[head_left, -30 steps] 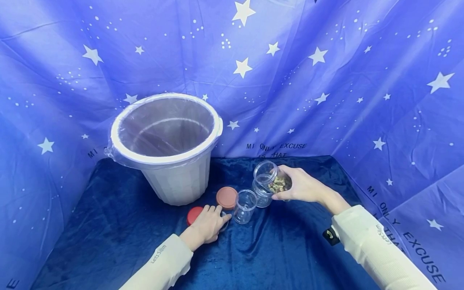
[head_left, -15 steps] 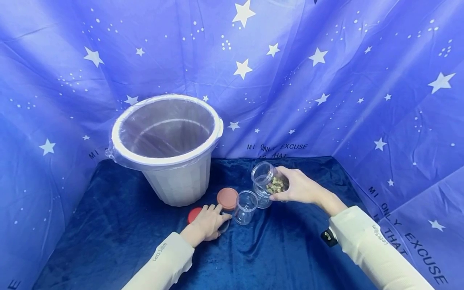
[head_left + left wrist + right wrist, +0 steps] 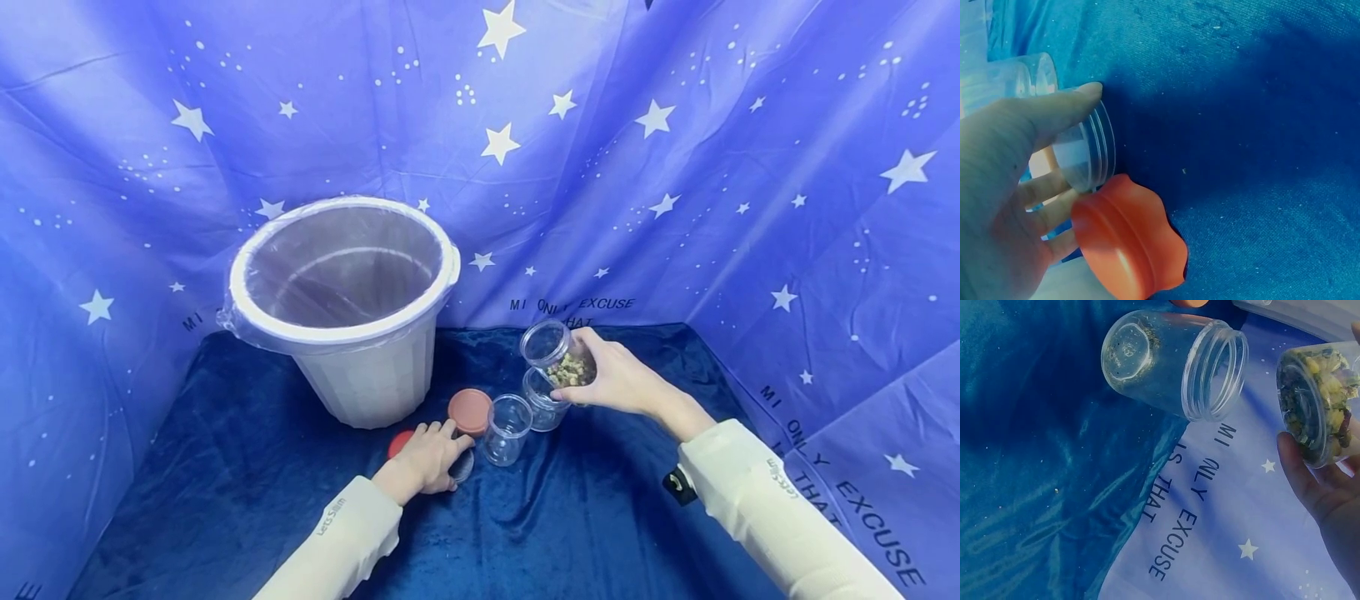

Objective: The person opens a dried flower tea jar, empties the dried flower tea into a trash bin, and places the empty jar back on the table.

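My right hand [image 3: 626,379] grips a clear jar [image 3: 546,343] partly filled with dried yellow-green buds [image 3: 1334,403], raised off the cloth just behind another clear jar [image 3: 1154,362] that stands upright. A further clear jar [image 3: 508,429] stands to its left. My left hand [image 3: 429,458] is low on the cloth, thumb and fingers around a clear ridged piece [image 3: 1099,147] that looks like a lid. Beside those fingers sits a red lid with a scalloped edge [image 3: 1138,244]; in the head view the hand partly covers it. A pinkish lid [image 3: 470,412] lies just beyond the fingertips.
A large white bucket [image 3: 367,379] with a clear plastic liner over its rim stands at the back left. Dark blue velvety cloth [image 3: 570,533] covers the table. A blue star-printed curtain [image 3: 675,167] encloses the back and sides.
My right hand has raised the jar of buds a little and brought it slightly left. The left hand has stayed nearly in place by the lids.
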The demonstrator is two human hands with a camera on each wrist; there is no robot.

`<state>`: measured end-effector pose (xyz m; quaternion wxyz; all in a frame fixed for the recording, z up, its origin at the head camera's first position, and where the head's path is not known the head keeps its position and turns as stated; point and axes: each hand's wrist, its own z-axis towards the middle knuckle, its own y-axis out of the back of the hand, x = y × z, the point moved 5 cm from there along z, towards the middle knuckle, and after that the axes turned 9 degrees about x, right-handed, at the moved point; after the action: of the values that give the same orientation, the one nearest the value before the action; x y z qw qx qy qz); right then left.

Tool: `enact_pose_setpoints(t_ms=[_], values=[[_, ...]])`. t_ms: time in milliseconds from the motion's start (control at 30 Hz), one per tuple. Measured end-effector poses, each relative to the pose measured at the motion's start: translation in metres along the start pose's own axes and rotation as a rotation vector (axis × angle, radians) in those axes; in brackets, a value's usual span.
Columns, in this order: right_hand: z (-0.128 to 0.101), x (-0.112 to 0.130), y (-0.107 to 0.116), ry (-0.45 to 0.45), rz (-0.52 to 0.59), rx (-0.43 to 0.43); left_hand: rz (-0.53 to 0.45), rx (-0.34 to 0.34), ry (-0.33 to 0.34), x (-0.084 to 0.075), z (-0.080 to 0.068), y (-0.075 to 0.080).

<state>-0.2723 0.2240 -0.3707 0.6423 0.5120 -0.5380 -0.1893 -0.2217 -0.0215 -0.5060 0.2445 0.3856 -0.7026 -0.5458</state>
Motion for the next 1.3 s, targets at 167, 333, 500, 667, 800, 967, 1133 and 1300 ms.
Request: enact_pose_setpoints(t_ms=[167, 333, 500, 667, 800, 967, 1133, 1300], values=[[0.001, 0.000, 0.000, 0.003, 0.008, 0.013, 0.019, -0.008, 0.017, -0.001, 0.000, 0.000], [0.000, 0.001, 0.001, 0.006, 0.023, 0.021, 0.016, -0.010, 0.024, -0.002, -0.001, 0.002], [0.000, 0.001, 0.002, 0.006, 0.017, 0.016, 0.005, -0.011, 0.013, 0.000, -0.001, 0.001], [0.000, -0.001, 0.002, 0.002, 0.023, 0.025, -0.036, 0.013, 0.011, 0.004, -0.001, 0.002], [0.000, -0.004, 0.002, 0.001, 0.041, 0.030, -0.063, 0.020, 0.002, 0.008, -0.003, 0.006], [0.000, -0.007, 0.003, -0.002, 0.054, 0.024, -0.061, 0.000, -0.014, 0.014, -0.005, 0.015], [0.000, -0.008, 0.004, -0.012, 0.046, 0.016, -0.105, -0.006, -0.007, 0.018, -0.009, 0.027], [0.001, -0.009, 0.004, -0.013, 0.058, 0.019, -0.178, -0.035, -0.012, 0.019, -0.010, 0.040]])
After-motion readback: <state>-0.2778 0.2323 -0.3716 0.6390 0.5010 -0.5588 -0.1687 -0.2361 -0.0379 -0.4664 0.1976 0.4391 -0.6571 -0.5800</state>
